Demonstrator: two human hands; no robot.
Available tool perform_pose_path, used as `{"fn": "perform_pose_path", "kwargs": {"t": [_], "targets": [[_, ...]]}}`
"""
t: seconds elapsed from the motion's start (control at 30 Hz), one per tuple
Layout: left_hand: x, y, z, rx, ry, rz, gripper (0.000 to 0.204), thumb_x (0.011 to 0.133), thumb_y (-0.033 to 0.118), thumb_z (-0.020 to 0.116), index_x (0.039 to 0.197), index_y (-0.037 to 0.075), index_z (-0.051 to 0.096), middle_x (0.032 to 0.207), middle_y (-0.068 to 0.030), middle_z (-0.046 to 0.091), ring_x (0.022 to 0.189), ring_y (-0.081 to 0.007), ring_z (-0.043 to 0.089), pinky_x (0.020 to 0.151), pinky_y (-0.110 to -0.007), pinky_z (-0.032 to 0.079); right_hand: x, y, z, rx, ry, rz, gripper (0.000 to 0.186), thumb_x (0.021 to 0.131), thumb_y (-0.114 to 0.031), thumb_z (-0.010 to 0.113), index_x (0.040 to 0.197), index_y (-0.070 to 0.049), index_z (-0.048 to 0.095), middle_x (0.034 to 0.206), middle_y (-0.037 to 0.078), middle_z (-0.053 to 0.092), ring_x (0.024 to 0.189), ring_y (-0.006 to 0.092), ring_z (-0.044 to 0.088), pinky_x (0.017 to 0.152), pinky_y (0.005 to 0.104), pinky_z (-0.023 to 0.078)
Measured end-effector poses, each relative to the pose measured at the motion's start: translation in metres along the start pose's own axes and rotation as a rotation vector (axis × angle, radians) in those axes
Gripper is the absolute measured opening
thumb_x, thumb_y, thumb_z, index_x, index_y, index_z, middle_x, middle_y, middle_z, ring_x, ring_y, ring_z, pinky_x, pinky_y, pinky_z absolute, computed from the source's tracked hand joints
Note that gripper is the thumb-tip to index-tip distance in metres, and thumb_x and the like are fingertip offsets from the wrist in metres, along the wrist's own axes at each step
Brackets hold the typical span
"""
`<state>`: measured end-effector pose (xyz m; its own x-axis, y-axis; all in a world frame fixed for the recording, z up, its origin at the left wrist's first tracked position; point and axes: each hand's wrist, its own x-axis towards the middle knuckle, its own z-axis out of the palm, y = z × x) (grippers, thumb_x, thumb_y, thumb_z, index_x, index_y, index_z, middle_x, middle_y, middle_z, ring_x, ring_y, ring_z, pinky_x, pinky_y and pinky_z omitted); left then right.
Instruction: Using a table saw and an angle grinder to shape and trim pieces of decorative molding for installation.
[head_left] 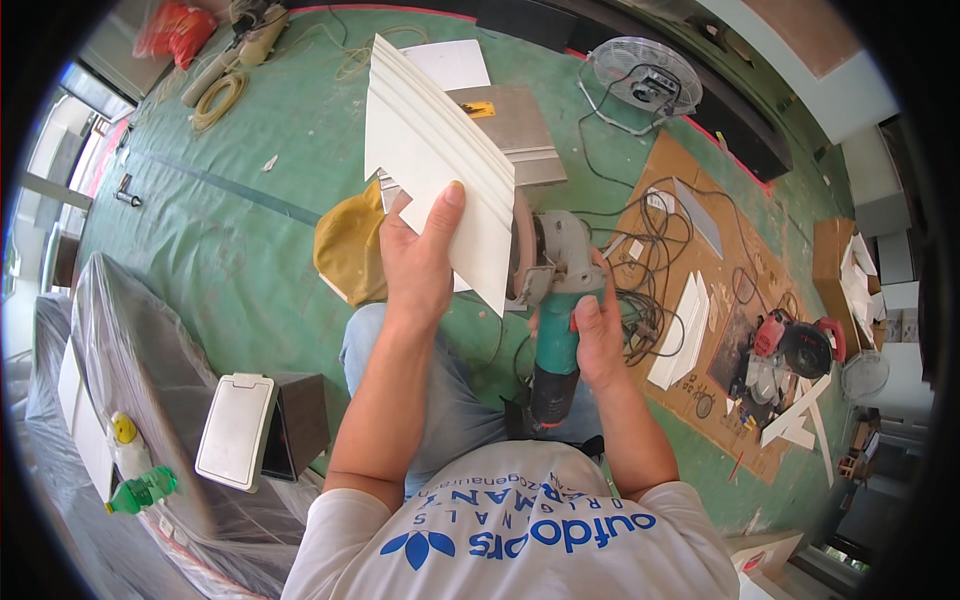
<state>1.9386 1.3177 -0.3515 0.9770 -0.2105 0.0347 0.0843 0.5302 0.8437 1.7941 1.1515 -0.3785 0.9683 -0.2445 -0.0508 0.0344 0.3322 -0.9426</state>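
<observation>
Left hand (416, 265) pinching a smooth white moulding (440, 150), ridged lengthwise and notched, before the knees (368, 345); right hand (600, 345) wrapped around a teal angle grinder (557, 345); its disc (522, 245) partly hidden by the moulding; rightward, wire-caged fan (652, 80); tangled black cable (640, 322) over brown cardboard (655, 168).

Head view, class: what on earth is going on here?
The person's left hand holds up a white ridged moulding piece, while the right hand grips a teal angle grinder. The grinder's disc is right by the piece's edge; whether they touch is hard to tell. To the right, a red-and-black power saw rests on cardboard.
</observation>
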Motion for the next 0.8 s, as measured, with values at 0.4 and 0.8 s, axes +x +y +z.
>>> {"fn": "perform_pose_path", "kwargs": {"t": [0.4,0.8], "targets": [[0.000,-0.003,0.003,-0.031,0.022,-0.011,0.047,0.100,0.023,0.071,0.133,-0.006,0.055,0.122,-0.0138,0.068,0.103,-0.0201,0.069,0.090,-0.034,0.058,0.007,-0.010,-0.001,-0.081,0.005,-0.031,0.098,0.095,-0.064,0.063,0.161,-0.007,0.018,0.110,0.017,0.066,0.084,0.0257,0.071,0.072,0.0400,0.061],[0.000,-0.002,0.004,-0.053,0.016,0.000,0.047,0.098,0.021,0.074,0.131,-0.007,0.058,0.119,-0.0129,0.069,0.102,-0.0177,0.069,0.089,-0.032,0.056,0.004,-0.009,0.004,-0.062,0.027,-0.024,0.101,0.092,-0.067,0.065,0.161,-0.009,0.020,0.116,0.017,0.066,0.085,0.0261,0.073,0.073,0.0397,0.062]]}}
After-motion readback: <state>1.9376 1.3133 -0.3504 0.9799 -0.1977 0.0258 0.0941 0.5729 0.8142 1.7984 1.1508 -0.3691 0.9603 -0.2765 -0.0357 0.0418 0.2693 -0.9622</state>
